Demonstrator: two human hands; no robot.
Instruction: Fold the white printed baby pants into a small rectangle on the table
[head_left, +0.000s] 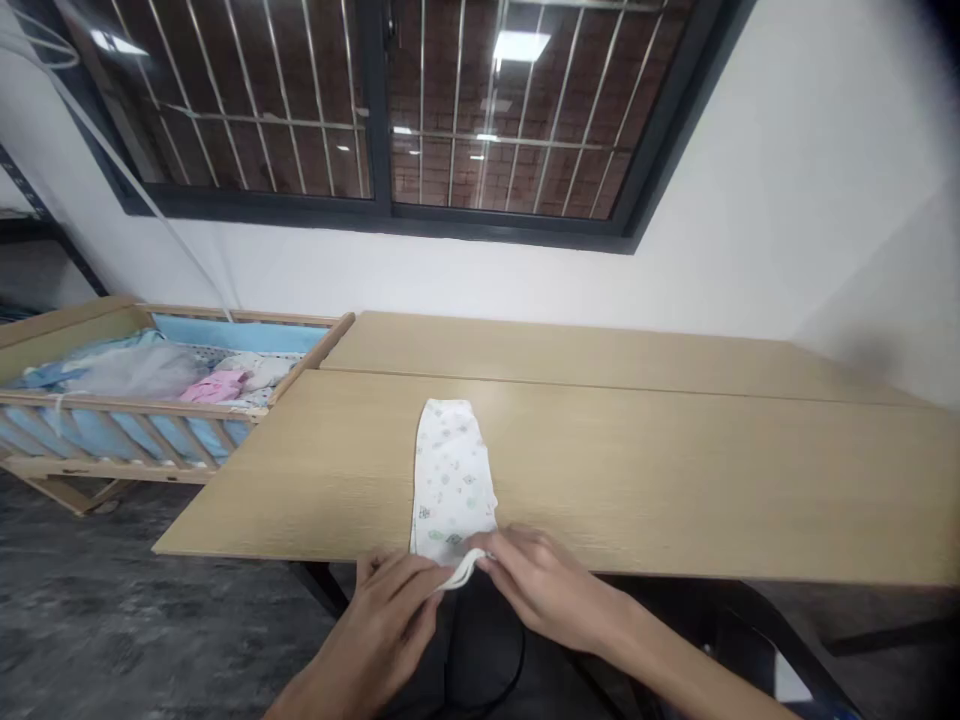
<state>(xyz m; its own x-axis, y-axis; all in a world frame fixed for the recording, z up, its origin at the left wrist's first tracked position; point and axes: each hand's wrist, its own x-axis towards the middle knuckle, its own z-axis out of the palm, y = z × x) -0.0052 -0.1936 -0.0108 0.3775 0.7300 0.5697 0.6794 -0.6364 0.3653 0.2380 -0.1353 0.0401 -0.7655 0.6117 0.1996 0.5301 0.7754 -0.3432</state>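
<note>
A pair of small white baby pants (452,480) with a faint green and grey print lies folded lengthwise on the wooden table, its narrow end pointing away from me. The near end, a thick white band, reaches past the table's front edge and bends upward. My left hand (386,620) pinches this band at its left corner. At the right corner my right hand (544,585) grips the same band between thumb and fingers. Both hands are closed, close together in front of the edge.
The light wooden table (675,470) stretches right, with a second board behind it against the wall. On the left stands a wooden crib (161,425) with blue lining, holding pink clothing (216,386) and sheer white fabric. A barred window (390,120) is above.
</note>
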